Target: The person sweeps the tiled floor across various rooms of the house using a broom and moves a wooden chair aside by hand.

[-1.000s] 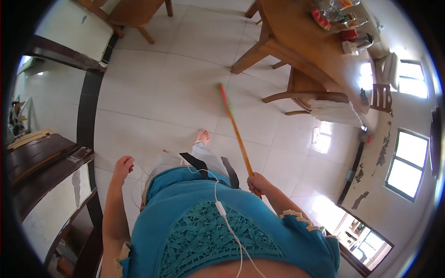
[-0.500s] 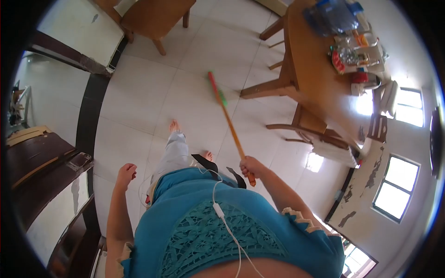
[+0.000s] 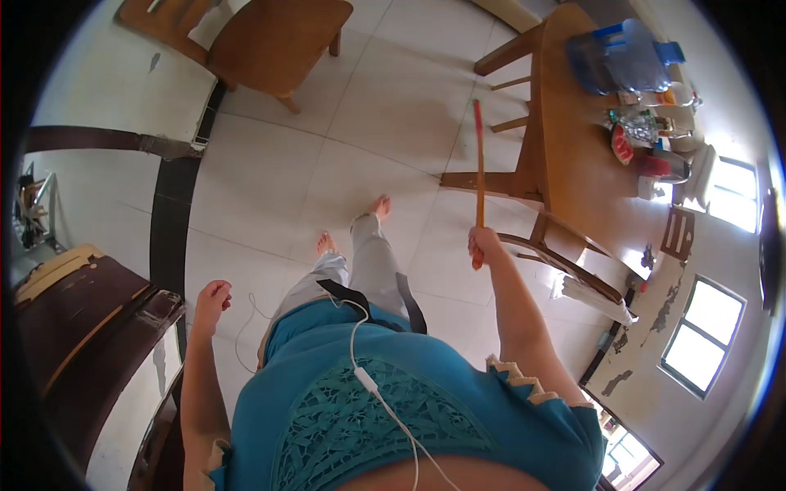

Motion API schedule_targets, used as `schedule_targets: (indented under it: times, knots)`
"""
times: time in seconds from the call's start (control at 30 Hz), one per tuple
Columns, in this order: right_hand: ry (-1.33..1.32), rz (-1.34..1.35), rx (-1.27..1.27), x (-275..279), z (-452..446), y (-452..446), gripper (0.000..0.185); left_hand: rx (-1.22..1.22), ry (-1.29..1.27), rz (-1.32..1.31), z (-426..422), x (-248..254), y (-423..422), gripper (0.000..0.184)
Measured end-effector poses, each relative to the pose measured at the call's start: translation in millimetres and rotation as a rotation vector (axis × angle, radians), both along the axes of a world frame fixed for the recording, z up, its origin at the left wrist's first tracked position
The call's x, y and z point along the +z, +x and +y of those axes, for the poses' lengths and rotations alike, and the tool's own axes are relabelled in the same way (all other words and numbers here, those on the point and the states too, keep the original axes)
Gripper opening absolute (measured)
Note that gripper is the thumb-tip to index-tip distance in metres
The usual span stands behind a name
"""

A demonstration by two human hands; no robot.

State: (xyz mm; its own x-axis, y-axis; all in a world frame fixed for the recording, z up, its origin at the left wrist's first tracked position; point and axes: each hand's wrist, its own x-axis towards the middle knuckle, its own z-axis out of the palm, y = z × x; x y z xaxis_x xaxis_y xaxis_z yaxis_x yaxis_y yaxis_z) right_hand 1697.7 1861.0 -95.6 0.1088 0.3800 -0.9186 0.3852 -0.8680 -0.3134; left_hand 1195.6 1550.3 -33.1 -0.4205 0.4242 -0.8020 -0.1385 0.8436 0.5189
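Note:
My right hand (image 3: 485,245) is wrapped round the lower end of a long-handled brush (image 3: 480,176), held out in front to the right. Its orange-brown handle points away from me, and the far end is red with a little green at the tip. The bristles are mostly turned out of sight. Beyond the handle are the legs of a wooden table (image 3: 589,159). On the other side, my left hand (image 3: 213,298) hangs beside my body with its fingers curled in and nothing seen in them.
A wooden chair (image 3: 274,45) stands ahead on the left. Pale floor tiles (image 3: 360,176) lie under my bare feet. On the table are a large blue water jug (image 3: 626,61) and several smaller items. A dark brown furniture piece (image 3: 82,311) is at my left; another chair (image 3: 565,266) is right.
The brush has swung to the right and turned, so its green bristles show less. My right arm has reached further out. I have stepped forward, and the table and chair have shifted in view.

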Motion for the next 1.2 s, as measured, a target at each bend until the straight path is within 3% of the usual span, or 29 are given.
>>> schedule_targets:
  times: [0.1,0.17,0.2,0.23,0.3,0.4,0.57,0.63,0.7,0.8,0.87,0.9,0.93,0.97,1.1,1.2]
  knots:
    - [-0.146,0.027,-0.009,-16.9,15.2,-10.3,0.016,0.007,-0.073,0.024,10.4,2.9,-3.9,0.017]
    - [-0.073,-0.065,0.357,-18.1,-13.6,-29.8,0.019,0.046,-0.093,0.035,20.2,-4.6,-7.8,0.017]
    - [0.014,0.143,0.341,-13.6,-28.5,-30.9,0.015,0.056,-0.114,0.023,23.5,-8.8,-6.9,0.017]
    - [-0.112,0.161,0.086,16.2,-31.8,-47.6,0.009,0.058,-0.131,0.012,31.1,-14.1,-7.5,0.017]
    - [-0.213,0.239,-0.079,73.8,-7.6,-56.5,0.004,0.016,-0.15,0.003,63.2,-13.0,-9.7,0.016]
    - [-0.3,0.443,-0.326,114.2,43.3,-40.1,0.007,0.014,-0.084,-0.013,116.9,-20.8,-11.3,0.016]
    - [0.076,0.16,0.142,60.4,128.4,-30.1,0.01,-0.06,0.114,-0.011,233.7,22.8,17.9,0.016]
    - [0.122,0.112,0.16,43.6,174.8,-39.1,0.015,-0.109,0.142,-0.021,257.6,30.9,20.0,0.016]
    - [0.141,0.087,0.265,30.9,218.1,-50.0,0.017,-0.15,0.14,-0.018,271.3,37.1,14.4,0.016]
    - [0.021,0.19,0.113,16.3,255.8,-64.7,0.022,-0.123,0.065,0.024,284.6,34.3,-7.4,0.016]
    - [-0.023,0.116,0.286,9.1,248.1,-77.5,0.017,-0.085,0.023,0.037,292.0,23.4,-28.1,0.016]
    - [-0.103,-0.042,0.608,17.3,244.5,-91.2,0.016,-0.048,0.006,0.031,294.7,12.0,-39.3,0.016]
    - [-0.089,-0.063,0.653,53.1,237.4,-113.2,0.014,-0.01,-0.01,0.019,300.6,-0.4,-49.4,0.016]
    - [-0.078,0.035,0.496,22.1,219.5,-100.2,0.012,0.003,-0.033,-0.002,310.8,-11.1,-59.0,0.016]
    - [-0.336,0.437,-0.181,106.4,282.7,-126.7,0.013,0.033,-0.053,-0.084,354.6,-53.2,-86.9,0.016]
    - [-0.353,0.523,-0.301,125.0,333.4,-150.3,0.012,0.007,0.001,-0.111,420.9,-41.5,-109.5,0.017]
